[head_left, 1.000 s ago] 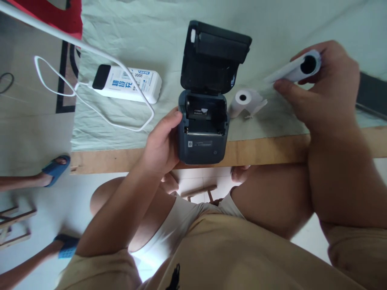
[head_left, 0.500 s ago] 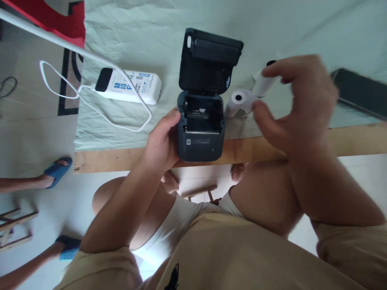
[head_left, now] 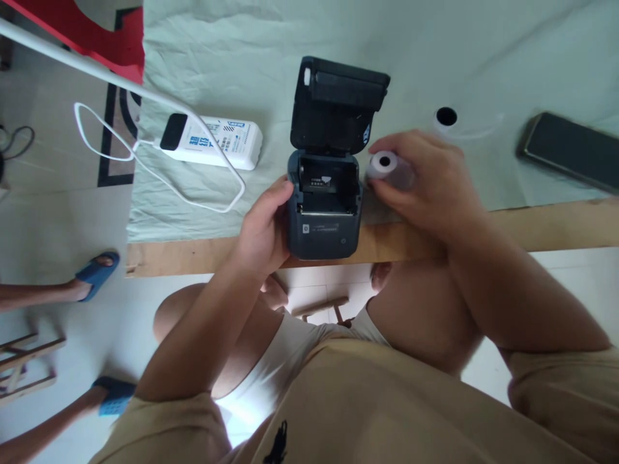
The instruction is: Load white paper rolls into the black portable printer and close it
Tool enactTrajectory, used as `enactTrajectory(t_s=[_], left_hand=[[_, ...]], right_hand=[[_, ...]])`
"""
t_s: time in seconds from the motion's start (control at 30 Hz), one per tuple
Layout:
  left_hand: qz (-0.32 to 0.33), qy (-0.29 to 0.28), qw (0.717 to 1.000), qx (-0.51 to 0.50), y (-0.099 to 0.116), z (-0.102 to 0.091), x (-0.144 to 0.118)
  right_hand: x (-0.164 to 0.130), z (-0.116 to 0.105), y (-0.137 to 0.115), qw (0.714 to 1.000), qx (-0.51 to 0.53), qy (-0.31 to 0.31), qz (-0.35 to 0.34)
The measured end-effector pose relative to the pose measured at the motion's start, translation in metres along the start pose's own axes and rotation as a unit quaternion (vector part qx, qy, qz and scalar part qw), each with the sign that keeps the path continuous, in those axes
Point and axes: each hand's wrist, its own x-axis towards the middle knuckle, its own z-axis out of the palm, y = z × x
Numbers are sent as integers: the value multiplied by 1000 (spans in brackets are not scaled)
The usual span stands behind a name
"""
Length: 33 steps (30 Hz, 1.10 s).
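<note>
My left hand [head_left: 265, 225] grips the left side of a dark label printer [head_left: 324, 229] at the table's front edge. The printer's lid [head_left: 336, 106] is swung up and back, and no roll shows in its bay. Just right of the printer, my right hand [head_left: 425, 177] is closed around a white paper roll [head_left: 384, 162], thumb and fingers on either side of it. The roll's round end with its dark core hole faces me. Behind that hand, another white roll [head_left: 445, 118] with a wide black core lies on the cloth, partly covered.
A white power bank [head_left: 217, 145] with a cable [head_left: 186, 196] lies left on the green cloth [head_left: 251, 38]. A dark phone [head_left: 573, 151] rests at the right. Another person's slippered foot [head_left: 99, 274] is on the floor at the left, near a wooden stool [head_left: 29, 361].
My right hand has come down and left and closed around the paper roll beside the printer. The second roll now lies behind that hand. My left hand still holds the printer.
</note>
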Motion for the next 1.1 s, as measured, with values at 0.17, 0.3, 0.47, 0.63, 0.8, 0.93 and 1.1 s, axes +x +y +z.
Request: enactTrajectory(t_s=[0.17, 0.3, 0.47, 0.63, 0.8, 0.93, 1.1], left_hand=[[-9, -36, 999, -11, -1, 1, 1], [-3, -38, 999, 14, -2, -2, 0], [8, -43, 996, 73, -1, -6, -3], [7, -39, 995, 86, 1, -7, -5], [18, -25, 995, 94, 1, -3, -8], [47, -31, 995, 78, -1, -3, -9], [69, -99, 979, 164, -7, -22, 1]], right_hand=[[-3, -6, -6, 977, 136, 162, 21], [-11, -3, -17, 972, 105, 198, -67], [-5, 10, -36, 991, 23, 95, -93], [7, 17, -37, 991, -1, 45, -123], [-2, 13, -37, 978, -1, 88, -191], [-13, 16, -42, 958, 10, 100, -270], [-21, 16, -41, 959, 15, 13, -284]])
